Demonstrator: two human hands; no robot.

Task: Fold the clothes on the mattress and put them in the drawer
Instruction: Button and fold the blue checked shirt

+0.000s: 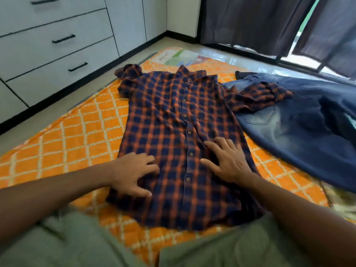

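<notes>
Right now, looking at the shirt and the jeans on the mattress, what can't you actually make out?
All from the head view:
- Jeans: far end cut off by the right edge.
- Plaid shirt: the sleeve on the right lies bunched on the jeans, its cuff unclear; the hem is motion-blurred.
- Fabric under the left hand and right hand: covered by them.
- Drawers: all closed, contents hidden.
- Label on the mattress: writing too small to read.

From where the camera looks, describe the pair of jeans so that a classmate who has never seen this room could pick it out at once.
Start at the orange quilted mattress on the floor. A plaid shirt lies spread in its middle under both hands; look to its right side, toward the dark curtains. There lie the jeans: plain faded blue denim with a stitched pocket, no checks, and one shirt sleeve rests on them.
</notes>
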